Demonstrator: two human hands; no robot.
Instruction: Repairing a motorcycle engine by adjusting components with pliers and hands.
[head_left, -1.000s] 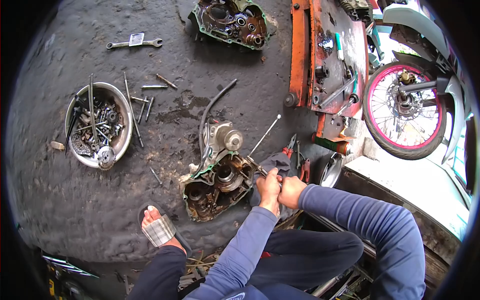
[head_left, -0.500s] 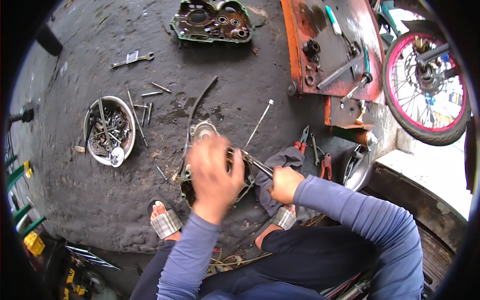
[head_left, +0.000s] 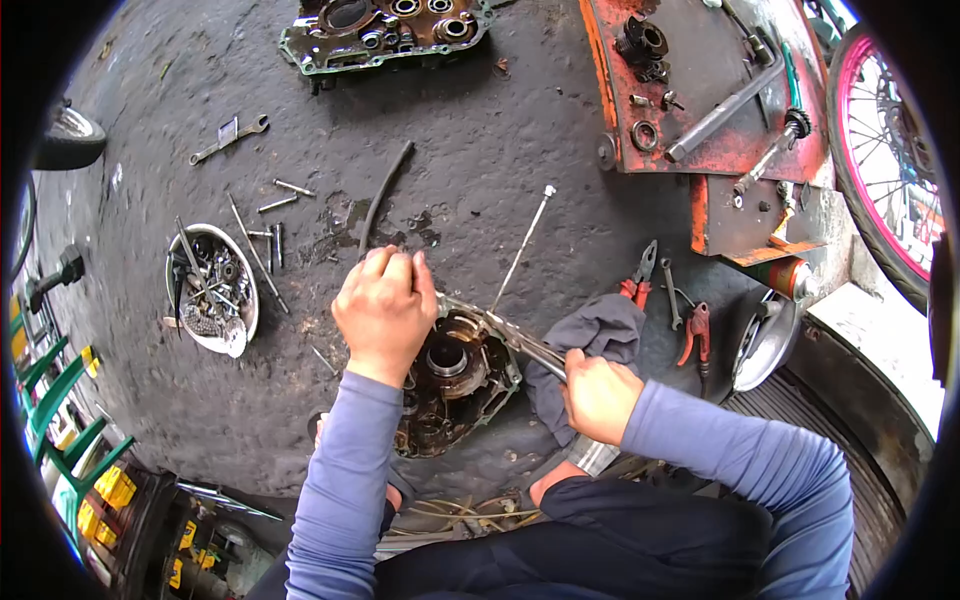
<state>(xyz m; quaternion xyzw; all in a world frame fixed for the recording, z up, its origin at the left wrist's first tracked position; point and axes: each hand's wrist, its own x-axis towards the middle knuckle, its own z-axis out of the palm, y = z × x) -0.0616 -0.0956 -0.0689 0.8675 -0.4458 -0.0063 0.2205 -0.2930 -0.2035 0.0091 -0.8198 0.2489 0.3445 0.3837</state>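
An oily engine crankcase half (head_left: 470, 400) with a round central bore stands on the ground between my feet. My left hand (head_left: 385, 308) is closed in a fist over its far left edge, knuckles up; what lies inside the fingers is hidden. My right hand (head_left: 603, 398) grips a long metal tool (head_left: 540, 352), whose far end rests at the casing's upper right rim. The tool's exact kind does not show. Beside it lies a crumpled grey rag (head_left: 600, 335). A thin metal rod (head_left: 523, 248) stretches away beyond the casing, and a black hose (head_left: 385, 195) lies past my left hand.
A bowl of bolts and small parts (head_left: 250, 315) sits at left, near a spanner (head_left: 230, 140). Another crankcase half (head_left: 385, 50) lies far off. Red-handled pliers (head_left: 640, 275), an orange metal stand (head_left: 680, 110) and a pink-rimmed wheel (head_left: 885, 150) are at right.
My left hand has shifted left and closed, uncovering the casing's bore. My right hand still holds the metal tool. The whole view has shifted, bringing the casing into fuller sight.
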